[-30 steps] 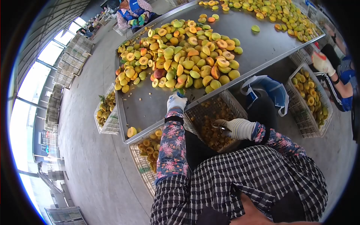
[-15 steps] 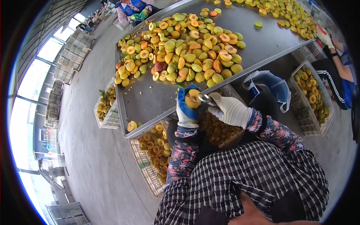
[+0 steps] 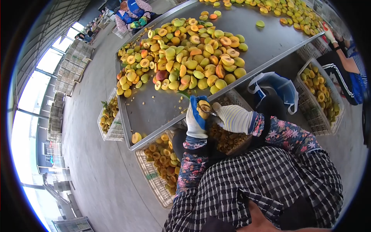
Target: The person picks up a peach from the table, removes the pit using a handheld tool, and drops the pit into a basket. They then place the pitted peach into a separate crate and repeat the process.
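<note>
My left hand [image 3: 196, 118], in a blue and white glove, holds a yellow fruit half [image 3: 203, 110] cut side up, just off the near edge of the metal table [image 3: 154, 110]. In a white striped glove, my right hand [image 3: 231, 117] presses a small metal pitting tool [image 3: 209, 108] into the fruit's middle. Both hands hover over a white crate [image 3: 227, 140] of removed pits under the table. A big heap of halved yellow fruit [image 3: 185, 58] lies on the table just beyond my hands.
A crate of pitted halves [image 3: 162, 162] stands at my lower left, another crate [image 3: 109, 116] left of the table, another [image 3: 320, 96] at right. A blue and white bag [image 3: 276, 89] hangs at the table edge. A person's gloved hand [image 3: 332, 36] reaches in at right; another person [image 3: 131, 11] works at the far end.
One second ago my left hand reached onto the table while my right hung over the pit crate. Since then the left has lifted a fruit half and the right has brought the tool into it.
</note>
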### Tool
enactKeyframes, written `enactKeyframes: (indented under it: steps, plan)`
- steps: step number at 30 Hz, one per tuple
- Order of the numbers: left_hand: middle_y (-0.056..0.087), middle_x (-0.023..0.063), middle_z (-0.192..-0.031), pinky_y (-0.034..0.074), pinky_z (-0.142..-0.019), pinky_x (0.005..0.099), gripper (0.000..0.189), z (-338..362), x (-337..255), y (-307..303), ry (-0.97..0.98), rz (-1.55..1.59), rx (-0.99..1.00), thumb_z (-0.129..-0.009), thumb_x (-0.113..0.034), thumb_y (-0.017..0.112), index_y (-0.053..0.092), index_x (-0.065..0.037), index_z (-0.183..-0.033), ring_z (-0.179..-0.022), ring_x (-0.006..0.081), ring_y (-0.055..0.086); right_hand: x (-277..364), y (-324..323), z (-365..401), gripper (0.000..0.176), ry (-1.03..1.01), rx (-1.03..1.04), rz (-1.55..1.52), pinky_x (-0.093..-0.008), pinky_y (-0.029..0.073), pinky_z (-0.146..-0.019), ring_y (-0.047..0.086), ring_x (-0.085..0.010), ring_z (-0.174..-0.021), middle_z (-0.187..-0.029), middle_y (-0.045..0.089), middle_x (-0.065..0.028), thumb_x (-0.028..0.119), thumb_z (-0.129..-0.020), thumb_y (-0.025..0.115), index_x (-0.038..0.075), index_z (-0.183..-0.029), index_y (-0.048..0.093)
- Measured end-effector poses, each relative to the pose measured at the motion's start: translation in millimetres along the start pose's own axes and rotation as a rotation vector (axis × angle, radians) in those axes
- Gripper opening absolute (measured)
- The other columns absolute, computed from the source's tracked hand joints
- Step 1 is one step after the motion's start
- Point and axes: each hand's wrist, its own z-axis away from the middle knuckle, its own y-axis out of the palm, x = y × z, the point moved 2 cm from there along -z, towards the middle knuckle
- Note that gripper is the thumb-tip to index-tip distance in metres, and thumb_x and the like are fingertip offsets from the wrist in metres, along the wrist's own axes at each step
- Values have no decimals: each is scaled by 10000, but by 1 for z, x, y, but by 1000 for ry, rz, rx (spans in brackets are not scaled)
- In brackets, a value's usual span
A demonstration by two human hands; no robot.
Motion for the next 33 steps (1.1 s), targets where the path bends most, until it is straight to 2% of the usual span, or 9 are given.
enactKeyframes:
  steps: [2, 5, 6, 9, 13, 16, 19, 23, 33]
  plan:
    - [621, 114, -1179, 519, -898, 322, 315, -3, 29, 17, -77, 551, 0, -925, -76, 603, 537, -6, -1225, -1019, 221, 632, -6, -8, -3, 340, 6, 95, -67, -461, 509, -683, 643, -404, -782, -863, 656, -207, 228, -949, 577, -18, -1156, 468]
    - [624, 119, -1206, 499, -952, 333, 374, -4, 32, 24, -257, 1179, -57, -990, -182, 492, 520, -8, -1320, -1080, 234, 620, -13, -1, -8, 332, -123, -193, -322, -443, 505, -740, 638, -402, -849, -912, 649, -210, 207, -945, 607, 11, -1179, 479]
    - [628, 115, -1209, 489, -971, 334, 411, -3, 27, 24, -334, 1358, -87, -1024, -241, 438, 509, -11, -1357, -1103, 236, 613, -21, 0, -7, 338, 30, -169, -430, -433, 504, -757, 639, -404, -877, -908, 647, -215, 171, -924, 638, 4, -1178, 490]
    - [583, 146, -1307, 470, -1014, 363, 436, 1, 12, 20, -245, 1445, -4, -1006, -184, 408, 476, 9, -1391, -1172, 257, 583, -14, -10, -6, 361, 78, -207, -426, -348, 486, -855, 594, -255, -936, -1065, 590, -113, 105, -948, 598, 21, -1277, 475]
    - [552, 166, -1365, 445, -1051, 374, 485, 0, -7, 23, -177, 1845, 237, -973, -112, 393, 420, 18, -1439, -1211, 264, 564, -36, 17, -15, 387, 9, -253, -356, -433, 506, -778, 648, -397, -908, -945, 663, -197, 186, -915, 654, 3, -1206, 476]
    - [610, 162, -1232, 467, -1005, 393, 511, 0, 41, 37, -274, 1617, 215, -992, -385, 434, 521, 10, -1303, -1114, 271, 595, -35, 12, -16, 376, 10, -205, -398, -443, 509, -760, 655, -398, -893, -934, 672, -197, 191, -922, 643, -2, -1199, 479]
    - [668, 133, -1014, 523, -880, 390, 579, -1, 17, 44, -406, 1467, -82, -966, -571, 478, 614, -26, -1102, -950, 275, 633, -11, -15, -6, 366, -3, -206, -291, -466, 515, -714, 663, -407, -823, -864, 674, -204, 218, -933, 625, -8, -1188, 490]
    - [667, 118, -946, 539, -849, 410, 491, 0, 17, 35, -513, 1668, -165, -959, -520, 544, 621, -37, -1011, -904, 279, 633, 0, -18, 6, 339, 11, -159, -117, -481, 526, -647, 660, -408, -739, -785, 664, -205, 259, -943, 602, -4, -1130, 499]
    - [638, 104, -917, 539, -888, 429, 410, 4, 0, 39, -310, 1628, -251, -999, -447, 528, 599, -46, -956, -878, 270, 635, 14, -6, 11, 330, 59, 4, 122, -477, 519, -600, 659, -395, -706, -758, 661, -204, 192, -900, 589, -56, -1084, 470]
